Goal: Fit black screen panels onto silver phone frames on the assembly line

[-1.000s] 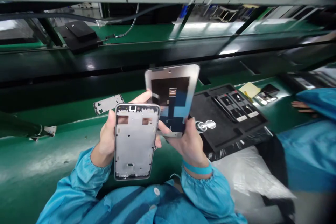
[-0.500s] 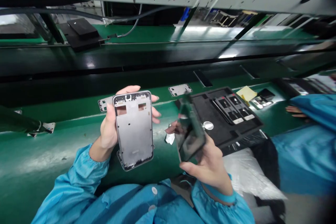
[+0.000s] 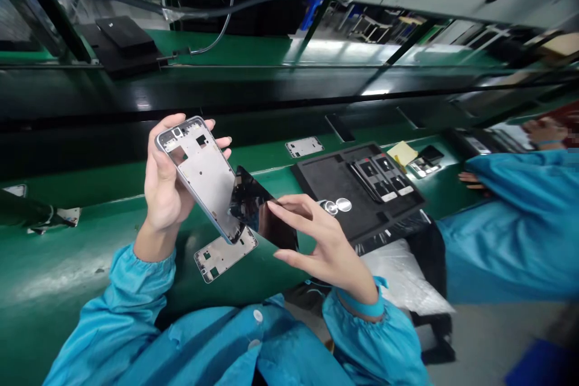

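A grey metal phone mid-frame [image 3: 196, 178] with rectangular cut-outs is held in the left hand [image 3: 165, 178], tilted diagonally, top end toward the upper left, above the bench. Left fingers [image 3: 216, 142] are closed narrow round its back, with the thumb along its left edge.

A dark glossy glass panel [image 3: 260, 211], also tilted and held in the air, is gripped by the right hand [image 3: 323, 247]. Right fingers [image 3: 294, 208] are spread wide across it, with the index tip on its upper edge and the thumb just under its lower edge. Its left corner overlaps the lower part of the mid-frame; contact cannot be confirmed.

Bench: glossy green top [image 3: 67, 265], black raised rail [image 3: 181, 99] behind. Two bare silver-grey perforated metal plates lie on it: one [image 3: 225, 256] just below the held mid-frame, one [image 3: 304, 146] further back.

To the right, a black rectangular tray [image 3: 332, 184] carries dark phone parts in slots [image 3: 382, 172], with two round shiny metal discs [image 3: 337, 206] at its near edge. Beyond it: a yellow sticky note [image 3: 401, 154] and a dark flat piece [image 3: 430, 154].

A co-worker's blue sleeve [image 3: 511, 223] and bare hand [image 3: 470, 176] are at far right. White plastic sheeting [image 3: 402, 271] sits below the tray.
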A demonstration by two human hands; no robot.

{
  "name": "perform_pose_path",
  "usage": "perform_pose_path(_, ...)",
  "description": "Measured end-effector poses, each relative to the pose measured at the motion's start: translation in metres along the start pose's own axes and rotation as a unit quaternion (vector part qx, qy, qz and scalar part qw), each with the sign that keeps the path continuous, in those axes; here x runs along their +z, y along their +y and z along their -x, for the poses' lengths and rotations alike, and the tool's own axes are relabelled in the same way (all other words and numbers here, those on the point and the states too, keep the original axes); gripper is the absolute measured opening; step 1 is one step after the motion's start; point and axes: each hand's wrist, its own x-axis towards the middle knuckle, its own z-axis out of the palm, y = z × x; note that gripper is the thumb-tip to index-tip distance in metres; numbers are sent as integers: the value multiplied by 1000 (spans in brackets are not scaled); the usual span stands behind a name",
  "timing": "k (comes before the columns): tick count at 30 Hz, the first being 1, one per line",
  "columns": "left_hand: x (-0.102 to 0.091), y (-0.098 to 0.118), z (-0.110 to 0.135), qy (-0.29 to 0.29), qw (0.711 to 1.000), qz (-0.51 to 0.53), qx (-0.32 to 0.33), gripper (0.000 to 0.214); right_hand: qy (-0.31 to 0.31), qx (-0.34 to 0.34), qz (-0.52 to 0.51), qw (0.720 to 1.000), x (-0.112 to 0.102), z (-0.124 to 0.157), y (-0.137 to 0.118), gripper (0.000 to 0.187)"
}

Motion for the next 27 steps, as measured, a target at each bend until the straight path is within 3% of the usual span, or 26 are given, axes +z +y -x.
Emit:
perform_pose_path(6, -1, 1, 1, -17, 999, -24, -11, 45, -8, 11, -45, 999, 8, -6, 2, 69)
perform_pose_path(12, -10, -10, -1, -100, 994, -48, -1, 39, 80, 67, -152, 983, 49, -24, 7, 86)
perform_pose_path(16, -12, -16, -1, -77, 992, -98, -26, 46, 90, 88, -170, 977, 70, -34, 11, 92)
perform_pose_path(21, -11, -17, 2, -67, 990, -124, -20, 47, 89, 57, -123, 987, 77, -41, 19, 84)
perform_pose_path(24, -6, -20, 5, -79, 990, -108, -35, 47, 99, 23, -120, 988, 83, -43, 27, 79)
perform_pose_path(27, 6, -24, 9, -58, 993, -45, -92, 56, 119, 20, -86, 989, 91, -43, 29, 72)
